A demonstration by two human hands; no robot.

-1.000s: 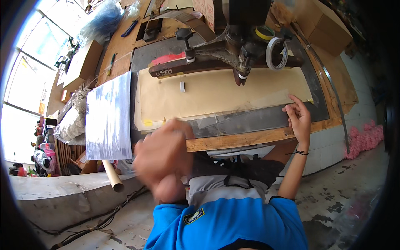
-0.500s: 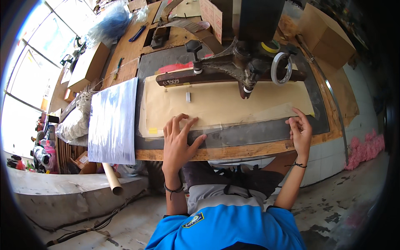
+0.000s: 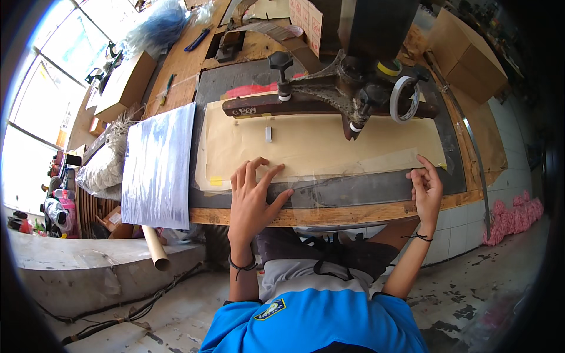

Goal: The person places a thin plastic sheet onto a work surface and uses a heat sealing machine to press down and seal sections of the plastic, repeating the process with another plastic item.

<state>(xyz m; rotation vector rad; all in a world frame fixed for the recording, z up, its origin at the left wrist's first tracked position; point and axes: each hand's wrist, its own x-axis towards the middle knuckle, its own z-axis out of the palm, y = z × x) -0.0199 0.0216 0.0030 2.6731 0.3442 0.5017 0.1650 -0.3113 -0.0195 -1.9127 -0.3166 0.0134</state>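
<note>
A clear plastic sheet (image 3: 347, 170) lies over tan paper (image 3: 318, 141) on a dark metal work surface (image 3: 365, 191). My left hand (image 3: 253, 197) presses flat with spread fingers on the sheet's near left edge. My right hand (image 3: 425, 188) rests at the sheet's near right corner, fingertips pinching or touching its edge. Above the paper hangs a heavy machine head with a dark wooden bar (image 3: 306, 103) and a black knob (image 3: 281, 60).
A stack of clear plastic sheets (image 3: 159, 165) lies left of the work surface. A tape roll (image 3: 403, 97) hangs on the machine. Cardboard boxes (image 3: 123, 82) stand at far left and far right (image 3: 465, 50). A cardboard tube (image 3: 154, 247) leans under the wooden bench edge (image 3: 329, 215).
My left hand came down from in front of the camera onto the sheet, fingers spread. My right hand stayed at the right corner. The view shifted slightly closer.
</note>
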